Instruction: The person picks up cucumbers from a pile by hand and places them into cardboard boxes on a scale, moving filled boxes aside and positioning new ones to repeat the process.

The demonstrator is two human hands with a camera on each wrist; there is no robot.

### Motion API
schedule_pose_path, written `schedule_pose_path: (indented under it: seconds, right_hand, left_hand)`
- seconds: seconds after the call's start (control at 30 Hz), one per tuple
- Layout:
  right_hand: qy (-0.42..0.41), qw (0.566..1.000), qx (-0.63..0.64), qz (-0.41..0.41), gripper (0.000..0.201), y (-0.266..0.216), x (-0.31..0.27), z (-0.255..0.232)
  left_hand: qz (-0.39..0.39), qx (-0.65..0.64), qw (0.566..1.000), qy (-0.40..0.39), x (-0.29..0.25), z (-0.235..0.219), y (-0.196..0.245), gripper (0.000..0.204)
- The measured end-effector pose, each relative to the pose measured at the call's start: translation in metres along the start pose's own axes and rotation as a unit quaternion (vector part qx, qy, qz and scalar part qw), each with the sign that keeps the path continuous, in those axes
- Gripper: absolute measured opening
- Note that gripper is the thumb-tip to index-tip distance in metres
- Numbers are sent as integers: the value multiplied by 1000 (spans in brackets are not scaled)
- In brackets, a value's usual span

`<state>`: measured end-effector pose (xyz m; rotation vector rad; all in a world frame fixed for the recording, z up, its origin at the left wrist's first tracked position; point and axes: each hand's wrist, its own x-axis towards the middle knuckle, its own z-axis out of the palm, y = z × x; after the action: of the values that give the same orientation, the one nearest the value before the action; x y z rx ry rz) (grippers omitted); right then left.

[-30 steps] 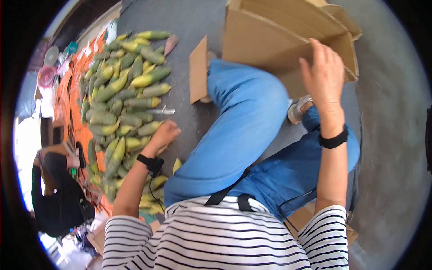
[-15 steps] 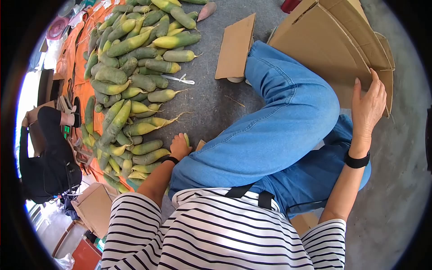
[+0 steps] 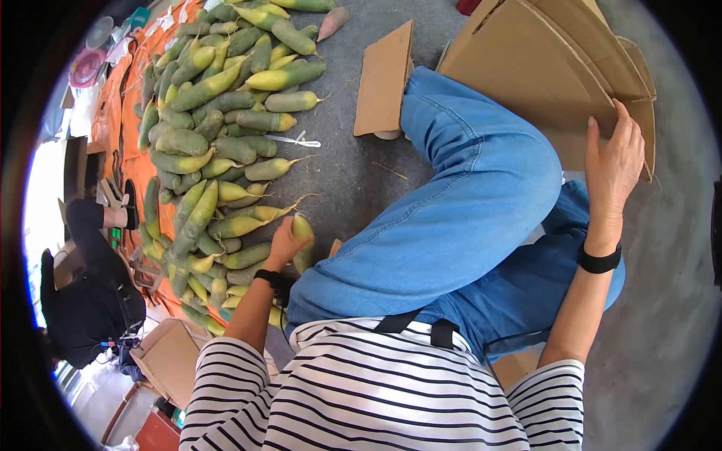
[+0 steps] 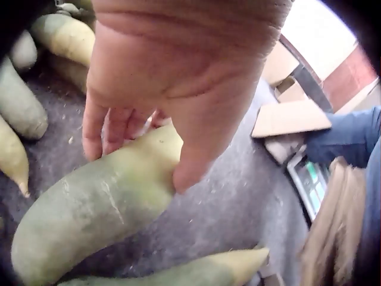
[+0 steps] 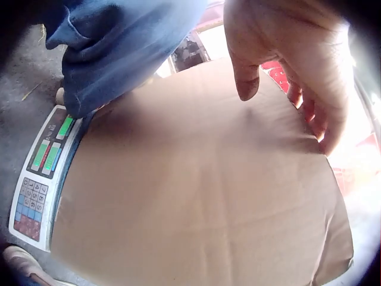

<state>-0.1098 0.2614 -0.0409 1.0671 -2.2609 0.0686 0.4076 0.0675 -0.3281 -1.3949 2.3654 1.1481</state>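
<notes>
My left hand [image 3: 284,244] pinches a green radish [image 3: 303,258] near its yellowish end, beside the pile of green radishes [image 3: 197,146]. Thumb and fingers of the left hand [image 4: 178,77] lie on either side of the radish [image 4: 89,205] in the left wrist view, its thick green end clear of them. On the other side, my right hand [image 3: 617,161] rests loosely at the edge of a cardboard box [image 3: 534,83]. In the right wrist view, the right hand [image 5: 294,53] has its fingertips along the edge of the cardboard [image 5: 196,179], thumb apart from the fingers.
A scale with a keypad [image 5: 36,190] stands by the cardboard. A cardboard flap [image 3: 383,83] is near my knee [image 3: 481,188]. A reddish radish [image 3: 332,23] and a white strip [image 3: 301,141] lie on the floor. Another person [image 3: 98,286] is at far left.
My left hand has moved down beside the pile and taken hold of a radish, now raised slightly. My right hand stays by the box edge, while the head view has shifted.
</notes>
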Motion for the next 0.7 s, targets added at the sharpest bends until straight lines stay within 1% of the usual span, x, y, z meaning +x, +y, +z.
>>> schedule_pose_path:
  seconds: [0.03, 0.07, 0.1, 0.13, 0.2, 0.27, 0.33, 0.4, 0.47, 0.5, 0.53, 0.6, 0.67, 0.7]
  right_hand:
    - [-3, 1000, 6, 0, 42, 0, 1, -1]
    - [1, 1000, 4, 5, 42, 0, 1, -1]
    - [0, 1000, 11, -3, 42, 1, 1, -1]
    - [0, 1000, 16, -10, 43, 2, 1, -2]
    - [13, 999, 24, -18, 47, 3, 1, -3]
    - [23, 998, 49, -34, 48, 4, 0, -5]
    - [6, 998, 69, 7, 50, 3, -1, -8]
    - [5, 996, 83, 13, 51, 3, -1, -12]
    - [6, 996, 85, 13, 51, 4, -2, -14]
    - [9, 996, 87, 13, 51, 4, -2, -15]
    - [11, 996, 88, 10, 51, 4, -2, -15]
    - [14, 996, 85, 8, 51, 5, -4, -16]
    - [16, 996, 83, 5, 51, 5, -4, -16]
    - [15, 996, 89, 6, 52, 6, -5, -15]
  left_hand:
    - [3, 4, 1000, 2, 5, -11, 1, 53]
    - [25, -121, 992, 29, 12, -22, 4, 52]
    - [49, -245, 967, 53, 19, -31, 10, 53]
    - [59, -244, 967, 52, 21, -47, 30, 53]
    - [110, -199, 960, 163, 30, -87, 80, 53]
    - [122, -277, 938, 169, 36, -126, 128, 53]
    - [216, -331, 895, 208, 43, -162, 170, 51]
    - [263, -412, 840, 234, 36, -195, 232, 49]
    - [309, -497, 780, 222, 21, -217, 306, 47]
    - [347, -511, 756, 219, 17, -221, 341, 44]
    - [382, -525, 729, 216, 18, -221, 372, 42]
    - [444, -547, 689, 171, 29, -214, 428, 33]
    - [470, -557, 675, 112, 44, -198, 474, 27]
    - [454, -568, 683, 73, 50, -186, 496, 28]
